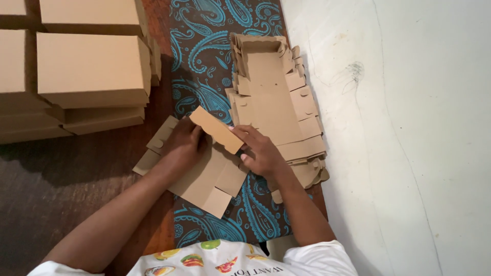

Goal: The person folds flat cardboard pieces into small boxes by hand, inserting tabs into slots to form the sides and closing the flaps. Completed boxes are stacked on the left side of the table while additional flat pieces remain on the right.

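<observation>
Nearest the camera, the person's white shirt with printed fruit fills the bottom edge, and both forearms reach forward from it. The left hand lies flat and spread on a flat cardboard box blank, pressing its middle down onto the blue paisley cloth. The right hand is curled, fingers closed on the near end of a raised flap of that same blank. The flap's long axis runs diagonally, from upper left by the left hand's fingertips down to the right hand's grip, so both hands meet it, the right one holding and the left one bracing just beside it. Beyond the hands, touching the right one, lies a stack of unfolded blanks running away along the cloth. Far left, on the dark wooden table, stand stacked folded boxes.
</observation>
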